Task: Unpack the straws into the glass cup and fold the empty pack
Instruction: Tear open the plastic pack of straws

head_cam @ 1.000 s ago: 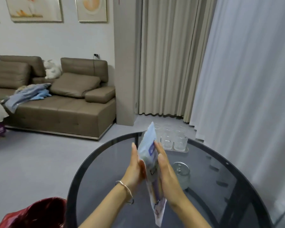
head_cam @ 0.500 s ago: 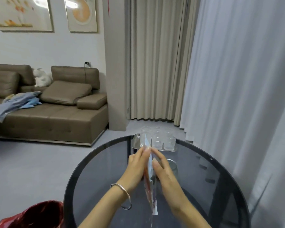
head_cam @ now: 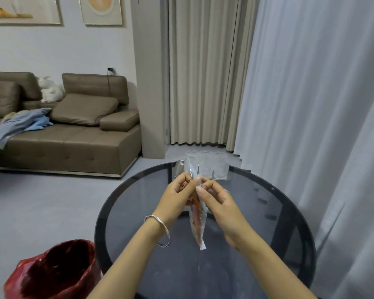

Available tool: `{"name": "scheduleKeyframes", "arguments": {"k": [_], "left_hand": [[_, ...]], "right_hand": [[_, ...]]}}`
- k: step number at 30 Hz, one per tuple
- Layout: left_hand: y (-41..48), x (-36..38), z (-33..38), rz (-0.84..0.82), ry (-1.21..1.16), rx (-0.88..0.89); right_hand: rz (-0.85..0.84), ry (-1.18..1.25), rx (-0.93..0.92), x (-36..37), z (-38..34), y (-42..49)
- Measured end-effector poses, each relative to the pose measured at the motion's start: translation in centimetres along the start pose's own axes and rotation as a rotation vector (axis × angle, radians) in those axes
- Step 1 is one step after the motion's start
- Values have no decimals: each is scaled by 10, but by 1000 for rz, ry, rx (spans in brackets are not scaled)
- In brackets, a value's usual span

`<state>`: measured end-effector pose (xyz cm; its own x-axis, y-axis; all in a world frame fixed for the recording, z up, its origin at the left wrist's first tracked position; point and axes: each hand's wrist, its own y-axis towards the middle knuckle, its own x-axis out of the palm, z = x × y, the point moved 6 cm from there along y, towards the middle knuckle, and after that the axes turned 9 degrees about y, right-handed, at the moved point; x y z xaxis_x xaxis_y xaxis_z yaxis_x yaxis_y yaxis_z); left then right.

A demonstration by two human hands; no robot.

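Head view, single frame. One straw pack: clear, thin plastic pouch, long and narrow, seen edge-on, hanging upright above the tabletop; coloured straws (red/orange tones) show through the film, number cannot be counted. Two hands at the pack's top edge: left hand curled closed, fingertips pinching the film from the 9 o'clock side; right hand likewise closed, thumb and forefinger pinching from the 3 o'clock side. The hands nearly touch at the pinch. One thin metal bangle on the left wrist. Tabletop is round, dark smoked glass with a black rim, glossy. At its 12 o'clock edge: a group of clear glass cups, cylindrical, at least six visible in two rows, on a shiny tray; exact count uncertain, as the pack hides part of the group. One red glossy plastic bag, mouth open, on the floor at the tabletop's 8 o'clock.
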<state>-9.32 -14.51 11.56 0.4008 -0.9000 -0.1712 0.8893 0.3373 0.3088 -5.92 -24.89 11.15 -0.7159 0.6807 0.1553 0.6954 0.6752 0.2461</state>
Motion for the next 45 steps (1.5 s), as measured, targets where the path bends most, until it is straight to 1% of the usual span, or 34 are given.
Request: {"name": "scheduleKeyframes", "arguments": {"k": [3,5,9,13,17,19,23,27,30,33,36,40,42,45], "left_hand": [[-1,-6,-1,-42,37,-17],[-4,-9,-2,-38,37,-15],[-5,-10,-3,40,100,-8],[-4,-18,-10,144,107,-42],[-11,-15,-4,159,10,-47],[-10,-12,-5,170,-2,-32],[-6,-8,-5,207,-10,-3],[-2,1,-7,186,-15,15],[6,7,-9,170,52,21],[8,8,-13,151,110,24],[12,8,-9,128,327,92],[16,5,-1,111,551,116],[17,0,1,117,536,128],[18,-3,0,111,454,133]], "right_hand": [[16,81,28,7,4,0],[32,130,48,15,5,-2],[126,72,39,24,5,-4],[129,31,1,31,4,-3],[135,72,-12,33,3,-1],[156,65,-28,28,5,2],[167,-26,-39,16,5,11],[109,-294,-111,7,-5,16],[48,-416,-141,-3,0,23],[64,-349,-98,-15,15,27],[90,-215,-70,-18,27,28],[108,-168,-103,-14,29,32],[111,-133,-116,-9,26,34],[83,-92,-123,1,28,35]]}}
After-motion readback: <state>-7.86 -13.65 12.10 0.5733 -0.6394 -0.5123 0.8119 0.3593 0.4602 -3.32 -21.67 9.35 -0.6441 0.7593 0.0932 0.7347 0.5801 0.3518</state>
